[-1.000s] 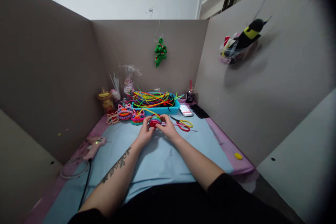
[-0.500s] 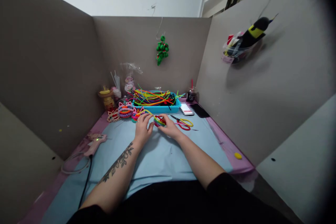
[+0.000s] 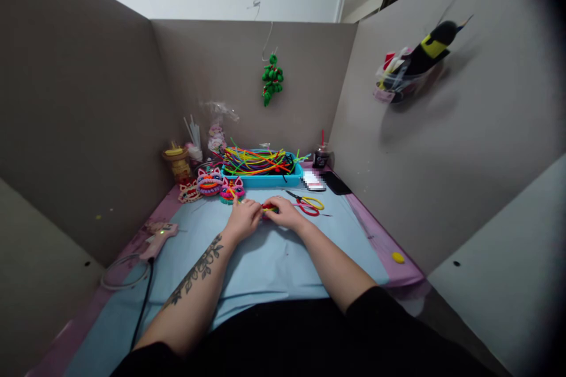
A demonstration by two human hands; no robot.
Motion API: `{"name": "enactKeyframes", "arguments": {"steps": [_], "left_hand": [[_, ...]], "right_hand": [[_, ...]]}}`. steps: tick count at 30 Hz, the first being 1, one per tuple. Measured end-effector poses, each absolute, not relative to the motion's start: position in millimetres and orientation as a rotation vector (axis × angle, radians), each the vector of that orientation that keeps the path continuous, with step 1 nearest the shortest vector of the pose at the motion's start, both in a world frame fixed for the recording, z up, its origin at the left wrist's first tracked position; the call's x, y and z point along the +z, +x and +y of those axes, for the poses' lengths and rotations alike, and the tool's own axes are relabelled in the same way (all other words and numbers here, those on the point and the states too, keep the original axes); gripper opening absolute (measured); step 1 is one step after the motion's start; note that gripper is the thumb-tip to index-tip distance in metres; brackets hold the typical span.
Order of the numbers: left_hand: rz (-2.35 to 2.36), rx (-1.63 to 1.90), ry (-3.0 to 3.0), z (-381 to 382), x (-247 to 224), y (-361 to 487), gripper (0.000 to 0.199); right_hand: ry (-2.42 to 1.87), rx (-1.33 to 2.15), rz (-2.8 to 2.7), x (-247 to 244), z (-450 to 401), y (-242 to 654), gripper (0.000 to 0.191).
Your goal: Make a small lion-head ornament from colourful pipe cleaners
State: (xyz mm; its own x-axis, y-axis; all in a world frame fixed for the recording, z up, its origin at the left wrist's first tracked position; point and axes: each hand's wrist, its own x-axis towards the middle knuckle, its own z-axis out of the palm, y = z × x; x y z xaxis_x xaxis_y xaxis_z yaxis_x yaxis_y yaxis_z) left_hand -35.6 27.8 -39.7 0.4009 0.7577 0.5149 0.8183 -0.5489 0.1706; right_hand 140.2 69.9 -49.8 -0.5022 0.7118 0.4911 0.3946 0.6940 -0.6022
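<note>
- Gray partitions (image 3: 247, 82) box in our blue-covered table (image 3: 274, 265)
- Just below frame center, we've got the multicolored piece (image 3: 269, 210) in our right hand (image 3: 283, 213)
- Our left hand (image 3: 245, 216) pinches a yellow strand (image 3: 232, 193)

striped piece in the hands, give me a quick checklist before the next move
1. Striped piece gripped: ok, the right hand has its fingers around it.
2. Left hand firmly holding: cannot tell, its fingertips are hidden.
3. Colour bands even: cannot tell, fingers cover most of them.
4. Scissors within reach: probably ok, they lie just beyond the right hand.
5. Glue gun hot: cannot tell, though its green light is lit.
6. Blue tray stocked: ok, full of coloured strips.
</note>
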Motion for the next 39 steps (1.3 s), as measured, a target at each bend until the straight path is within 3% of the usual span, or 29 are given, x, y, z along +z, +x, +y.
{"name": "enactKeyframes", "arguments": {"steps": [4,10,21,28,31,36,39], "left_hand": [[-1.438,-0.973,-2.555,28.0,-41.2,-35.9,0.023],[-1.427,-1.144,-2.538,24.9,-44.1,-32.5,0.023],[-1.385,-1.099,-2.451,20.7,-46.7,-26.5,0.022],[-1.428,-1.187,-2.45,21.2,-46.3,-26.0,0.022],[-1.54,-1.277,-2.449,24.1,-45.7,-28.6,0.022],[-1.819,-1.513,-2.383,34.3,-44.7,-38.1,0.024],[-1.866,-1.603,-2.385,39.0,-45.2,-41.5,0.024]], "right_hand": [[-0.789,0.61,-2.042,-47.6,67.3,140.1,0.027],[-0.705,0.563,-2.053,-46.0,66.2,140.7,0.018],[-0.872,0.218,-2.209,-46.1,64.0,137.8,0.013],[-0.895,0.247,-2.193,-48.2,66.5,133.7,0.012],[-0.855,0.406,-2.111,-50.2,69.9,134.9,0.013],[-0.761,1.071,-1.83,-55.8,77.6,142.2,0.039],[-0.717,1.363,-1.669,-58.1,80.3,142.8,0.041]]}}
